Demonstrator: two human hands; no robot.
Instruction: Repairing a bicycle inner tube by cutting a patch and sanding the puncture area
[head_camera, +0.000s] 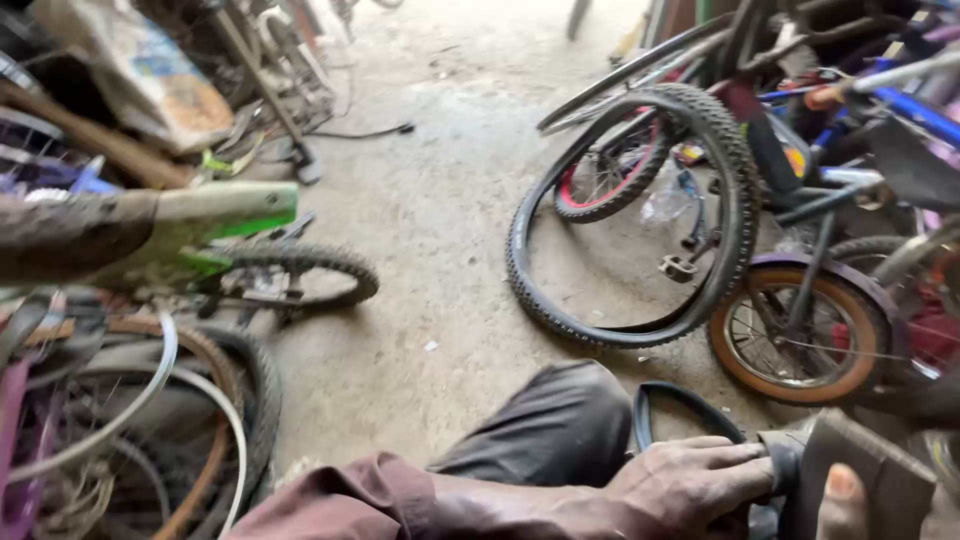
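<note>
Down at the bottom edge, the left hand (690, 485) lies flat over a dark rubber inner tube (685, 400), fingers stretched toward the right and pressing on it rather than curled shut. The tube loops up just above the knuckles, resting by the person's dark trouser knee (560, 425). Of the right hand (843, 505) only 1 thumb tip shows, set against a grey-brown block (875, 470) at the corner; whether it grips, I cannot tell. Beyond, a loose knobby black tyre (640, 215) leans against the parked bicycles, with a small orange-walled wheel (800, 335) beside it. Bare rims (150, 400) pile up on the left of the dusty concrete floor (430, 200).
</note>
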